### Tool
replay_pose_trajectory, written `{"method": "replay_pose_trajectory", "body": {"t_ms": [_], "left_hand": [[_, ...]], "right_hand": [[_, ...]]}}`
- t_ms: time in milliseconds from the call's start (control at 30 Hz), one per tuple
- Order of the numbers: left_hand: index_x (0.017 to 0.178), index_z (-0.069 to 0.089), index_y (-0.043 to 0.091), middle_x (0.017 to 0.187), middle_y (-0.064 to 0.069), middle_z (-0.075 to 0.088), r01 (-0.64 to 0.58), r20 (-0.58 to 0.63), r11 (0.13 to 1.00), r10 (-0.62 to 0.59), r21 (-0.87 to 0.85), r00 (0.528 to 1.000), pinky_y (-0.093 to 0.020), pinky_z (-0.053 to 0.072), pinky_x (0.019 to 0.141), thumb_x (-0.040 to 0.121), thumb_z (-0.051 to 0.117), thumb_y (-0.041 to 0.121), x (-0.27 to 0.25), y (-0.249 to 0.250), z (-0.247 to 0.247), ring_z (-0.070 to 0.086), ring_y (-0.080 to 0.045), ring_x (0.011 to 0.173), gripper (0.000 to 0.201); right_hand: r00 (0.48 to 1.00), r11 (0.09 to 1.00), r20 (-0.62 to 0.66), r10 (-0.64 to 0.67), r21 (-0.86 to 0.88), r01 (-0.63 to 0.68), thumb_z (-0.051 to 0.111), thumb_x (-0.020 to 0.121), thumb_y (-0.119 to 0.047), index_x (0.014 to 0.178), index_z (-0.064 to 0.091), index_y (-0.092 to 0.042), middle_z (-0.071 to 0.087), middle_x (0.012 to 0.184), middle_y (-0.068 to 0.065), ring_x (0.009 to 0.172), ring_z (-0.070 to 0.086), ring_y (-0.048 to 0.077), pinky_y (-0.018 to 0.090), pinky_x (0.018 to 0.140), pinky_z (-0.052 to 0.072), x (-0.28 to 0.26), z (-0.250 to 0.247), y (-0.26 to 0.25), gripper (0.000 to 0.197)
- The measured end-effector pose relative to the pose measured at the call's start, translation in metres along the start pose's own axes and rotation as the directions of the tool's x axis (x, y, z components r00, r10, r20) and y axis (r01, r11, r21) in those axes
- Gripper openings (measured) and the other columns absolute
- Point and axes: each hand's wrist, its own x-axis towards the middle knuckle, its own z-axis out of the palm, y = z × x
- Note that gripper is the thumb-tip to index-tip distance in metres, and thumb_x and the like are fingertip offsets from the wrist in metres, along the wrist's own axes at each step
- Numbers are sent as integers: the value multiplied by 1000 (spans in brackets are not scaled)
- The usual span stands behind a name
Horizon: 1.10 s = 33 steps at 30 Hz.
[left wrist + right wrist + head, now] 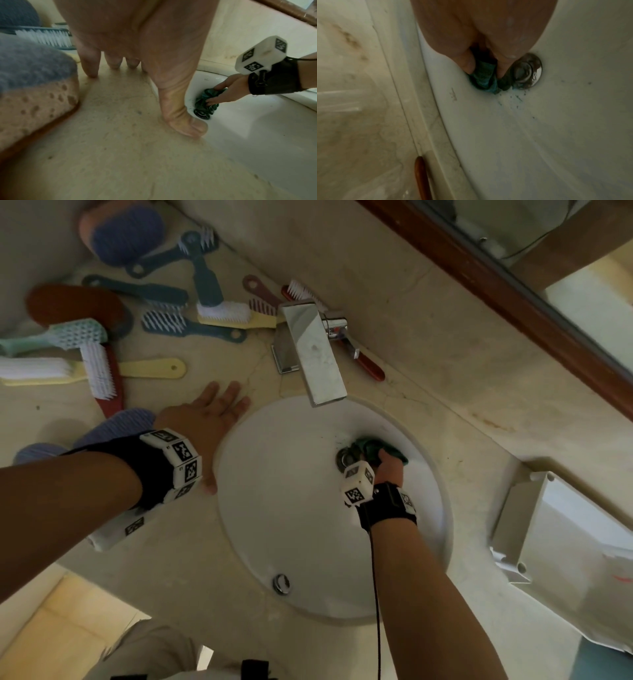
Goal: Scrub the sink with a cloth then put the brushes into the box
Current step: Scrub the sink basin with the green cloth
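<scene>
In the white round sink [291, 508], my right hand [388, 462] grips a bunched dark green cloth [368, 446] and presses it against the basin right beside the chrome drain [345, 457]. The left wrist view shows the right hand [228, 88] with its fingers and thumb around the cloth [205, 100]. In the right wrist view the fingers [467, 60] pin the cloth [483, 79] next to the drain [526, 71], with green specks on the basin. My left hand [219, 419] lies flat and open on the counter left of the sink. Several brushes [222, 314] lie at the counter's back left. A white box [534, 525] stands at the right.
A chrome tap [313, 350] juts over the sink's back edge, with a red-handled brush [370, 364] behind it. Blue-topped sponges [116, 426] lie by my left wrist, and one sponge [34, 94] is close in the left wrist view. A wood-framed mirror [513, 285] runs along the back.
</scene>
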Motion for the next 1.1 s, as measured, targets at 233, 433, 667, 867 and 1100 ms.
{"method": "replay_pose_trajectory", "body": {"t_ms": [233,433,667,867,1100], "left_hand": [[144,-32,26,151,1,-39,2,-19,1000,-2,3,1000,-51,8,117,43,85,65,-1,0,2,-20,-26,145,159],[145,-31,26,150,2,-41,-7,-20,999,6,-51,1000,-54,12,116,45,88,57,1,-1,1,-22,-27,145,159],[145,-31,26,151,2,-40,-20,-18,998,19,-53,1000,-54,12,116,45,88,59,2,-2,3,-23,-27,145,159],[147,-28,26,151,2,-39,-12,-26,998,10,-59,1000,-54,11,116,45,88,59,3,-3,3,-24,-27,144,157],[145,-30,27,149,3,-42,-19,-9,998,18,-59,1000,-54,10,117,47,86,61,2,-6,5,-26,-26,143,156]], "right_hand": [[996,998,83,-24,-49,28,51,96,-8,141,43,2,49,141,17,86,56,19,36,95,49,-6,30,8,47],[994,1000,107,7,20,-9,54,91,4,128,52,2,51,136,19,118,53,37,41,96,50,-16,49,9,37],[996,997,71,-62,-48,65,50,96,-15,142,42,-2,48,144,16,132,48,30,34,104,46,-15,41,9,48],[890,545,210,-405,-726,419,44,100,-25,133,49,1,56,128,20,116,54,35,38,98,43,-32,98,47,42],[700,-115,540,-467,-822,558,43,98,-19,151,29,-6,36,153,12,134,43,27,36,104,41,-43,69,65,56]]}}
